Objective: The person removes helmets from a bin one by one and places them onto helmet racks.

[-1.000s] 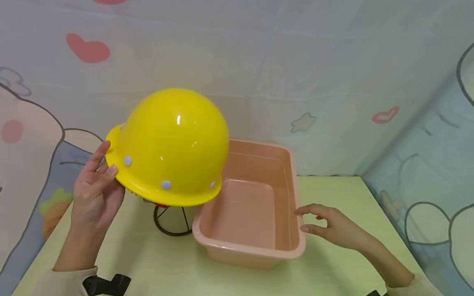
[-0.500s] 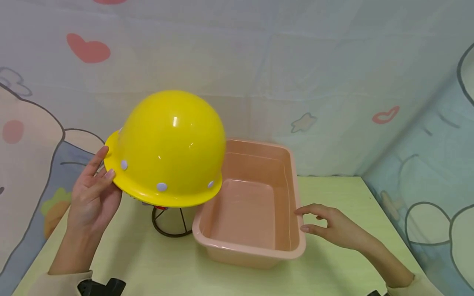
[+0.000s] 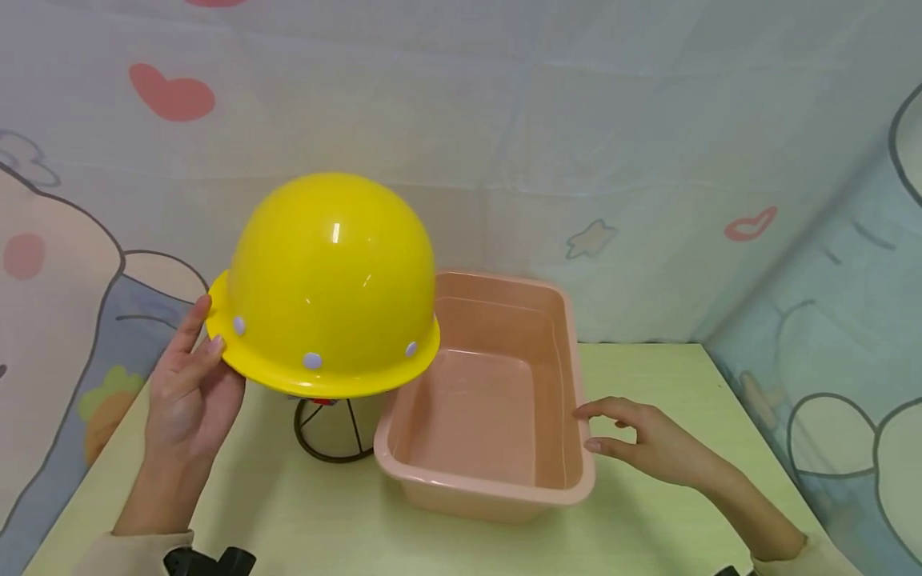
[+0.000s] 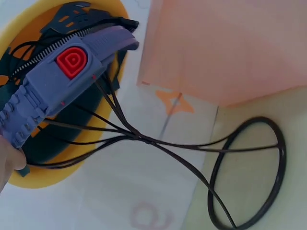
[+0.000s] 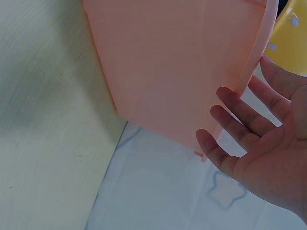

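Observation:
A yellow hard hat [image 3: 334, 280] hangs in the air, dome up, left of and partly over a pink plastic basin [image 3: 490, 416]. My left hand [image 3: 187, 392] holds its brim at the left, thumb and fingers at the edge. In the left wrist view, the hat's grey headband adjuster [image 4: 36, 93] with a red button [image 4: 72, 62] shows underneath. Dark chin cords [image 4: 139, 136] run from it to a black loop [image 4: 283, 167]. My right hand [image 3: 644, 440] touches the basin's right rim with thumb and forefinger; its other fingers are loosely spread in the right wrist view.
The basin stands on a pale green table [image 3: 648, 528], its inside bare where visible. A printed cloth backdrop [image 3: 648, 144] hangs behind the table and along its sides. The hard hat hides the basin's back left corner.
The hard hat has turned slightly and its brim has come more level in my left hand, its dome shifting a little left. My right hand and the basin have stayed put.

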{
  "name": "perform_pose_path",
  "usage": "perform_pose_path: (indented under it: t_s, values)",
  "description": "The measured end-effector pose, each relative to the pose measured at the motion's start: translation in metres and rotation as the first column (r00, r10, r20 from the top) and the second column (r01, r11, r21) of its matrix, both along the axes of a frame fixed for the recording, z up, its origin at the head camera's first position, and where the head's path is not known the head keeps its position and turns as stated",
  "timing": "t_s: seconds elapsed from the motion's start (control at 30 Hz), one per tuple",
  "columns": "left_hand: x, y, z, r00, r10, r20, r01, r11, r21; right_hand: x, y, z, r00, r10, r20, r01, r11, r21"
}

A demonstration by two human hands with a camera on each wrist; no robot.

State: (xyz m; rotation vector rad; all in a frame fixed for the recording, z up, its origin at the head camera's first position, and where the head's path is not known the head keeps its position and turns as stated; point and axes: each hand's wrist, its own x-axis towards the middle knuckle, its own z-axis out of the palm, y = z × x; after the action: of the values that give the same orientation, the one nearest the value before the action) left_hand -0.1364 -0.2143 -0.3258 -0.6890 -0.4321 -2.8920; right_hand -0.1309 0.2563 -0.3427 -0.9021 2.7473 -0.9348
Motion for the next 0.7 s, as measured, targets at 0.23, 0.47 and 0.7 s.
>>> perform_pose_path:
  t_s: [0.23,0.47,0.7]
  values:
    - [0.001,-0.005,-0.005,0.999,-0.041,-0.015,0.041,0.997,-0.059,-0.001,0.001,-0.001,1.0,-0.003,-0.002,0.003,1.0,0.007]
    - [0.004,-0.014,-0.001,1.0,0.01,-0.01,-0.013,0.953,-0.302,0.0,0.0,0.001,1.0,0.005,0.004,-0.005,1.0,-0.001]
    - [0.008,-0.026,0.007,0.98,0.17,0.104,-0.074,0.794,-0.603,0.0,-0.001,0.001,1.0,0.008,0.003,-0.008,1.0,-0.011]
